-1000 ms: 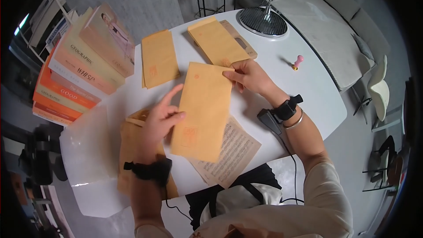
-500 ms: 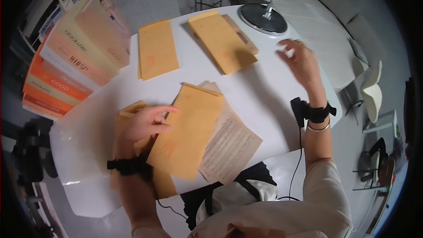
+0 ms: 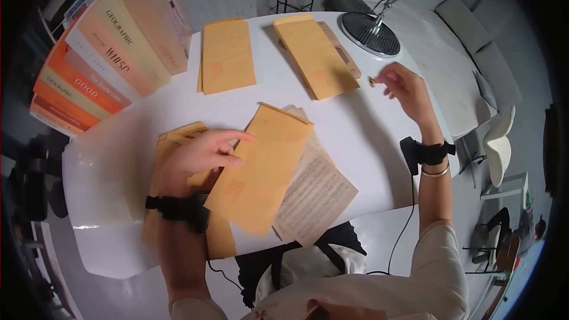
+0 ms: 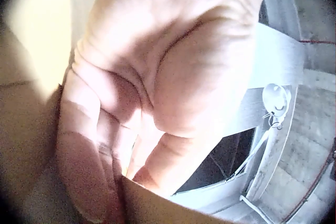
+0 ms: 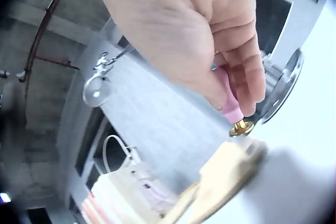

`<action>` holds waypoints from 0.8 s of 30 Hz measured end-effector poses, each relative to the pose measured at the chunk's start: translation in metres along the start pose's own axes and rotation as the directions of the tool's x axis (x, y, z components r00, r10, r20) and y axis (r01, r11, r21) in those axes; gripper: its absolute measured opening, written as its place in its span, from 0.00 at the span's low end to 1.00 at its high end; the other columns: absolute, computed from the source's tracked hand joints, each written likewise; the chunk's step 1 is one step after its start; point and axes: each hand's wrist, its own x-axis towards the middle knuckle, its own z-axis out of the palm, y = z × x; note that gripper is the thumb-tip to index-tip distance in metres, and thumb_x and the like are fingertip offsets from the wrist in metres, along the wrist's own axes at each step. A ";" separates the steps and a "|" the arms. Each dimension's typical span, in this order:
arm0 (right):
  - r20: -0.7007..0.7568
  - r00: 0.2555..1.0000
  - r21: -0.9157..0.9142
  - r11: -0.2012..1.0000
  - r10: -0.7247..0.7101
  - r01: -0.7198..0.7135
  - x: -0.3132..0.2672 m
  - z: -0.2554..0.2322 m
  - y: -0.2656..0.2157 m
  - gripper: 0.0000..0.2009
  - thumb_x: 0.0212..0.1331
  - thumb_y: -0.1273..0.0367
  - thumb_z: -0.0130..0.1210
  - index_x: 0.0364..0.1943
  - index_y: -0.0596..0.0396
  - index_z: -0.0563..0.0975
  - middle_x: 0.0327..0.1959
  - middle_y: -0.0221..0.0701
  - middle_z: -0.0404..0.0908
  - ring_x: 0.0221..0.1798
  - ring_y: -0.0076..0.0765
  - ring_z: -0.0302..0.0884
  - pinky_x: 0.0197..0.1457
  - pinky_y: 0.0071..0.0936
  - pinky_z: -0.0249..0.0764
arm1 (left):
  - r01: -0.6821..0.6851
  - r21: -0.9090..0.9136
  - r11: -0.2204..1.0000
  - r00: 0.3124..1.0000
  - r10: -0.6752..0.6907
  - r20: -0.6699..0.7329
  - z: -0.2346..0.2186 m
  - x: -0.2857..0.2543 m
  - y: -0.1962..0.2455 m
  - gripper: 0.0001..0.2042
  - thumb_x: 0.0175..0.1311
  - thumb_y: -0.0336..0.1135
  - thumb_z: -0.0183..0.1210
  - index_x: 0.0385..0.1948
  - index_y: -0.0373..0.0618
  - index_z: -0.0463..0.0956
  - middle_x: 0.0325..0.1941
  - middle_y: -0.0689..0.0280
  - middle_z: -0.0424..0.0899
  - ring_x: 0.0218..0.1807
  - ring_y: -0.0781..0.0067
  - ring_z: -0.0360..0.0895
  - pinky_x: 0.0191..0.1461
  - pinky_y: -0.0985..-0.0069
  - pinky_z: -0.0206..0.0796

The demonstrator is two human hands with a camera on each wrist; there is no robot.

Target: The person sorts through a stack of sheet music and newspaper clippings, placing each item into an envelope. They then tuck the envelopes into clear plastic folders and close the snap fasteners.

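Note:
My left hand [image 3: 201,153] holds a kraft-paper envelope [image 3: 269,163] by its left edge; a faint red stamped print shows on the envelope's lower part. In the left wrist view the edge passes between thumb and fingers. Over the right side of the table, my right hand [image 3: 408,92] pinches a wax seal stamp [image 5: 231,100] by its pink handle. The stamp's brass head points down in the right wrist view. Under the held envelope lie sheets of printed music [image 3: 320,192], partly covered. More kraft envelopes [image 3: 220,240] lie beneath my left forearm.
Two kraft envelopes [image 3: 228,53] overlap at the back left. Another envelope [image 3: 314,53] leans across a brown box [image 3: 347,59] at the back. A lamp base [image 3: 370,34] stands at the far right. Large orange and cream books [image 3: 112,47] stand on the left.
The right hand let go of the envelope, reached out to the right and took hold of the seal stamp. The left hand now holds the envelope, lower and tilted over the sheet music.

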 end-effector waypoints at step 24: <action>-0.036 0.996 -0.290 0.953 0.081 -0.088 0.009 0.014 -0.009 0.14 0.56 0.76 0.53 0.48 0.53 0.75 0.29 0.39 0.81 0.33 0.37 0.80 0.35 0.30 0.74 | -0.151 -0.173 0.973 0.972 0.115 -0.204 0.005 -0.026 0.028 0.20 0.65 0.27 0.51 0.60 0.43 0.65 0.31 0.71 0.76 0.33 0.85 0.72 0.38 0.84 0.64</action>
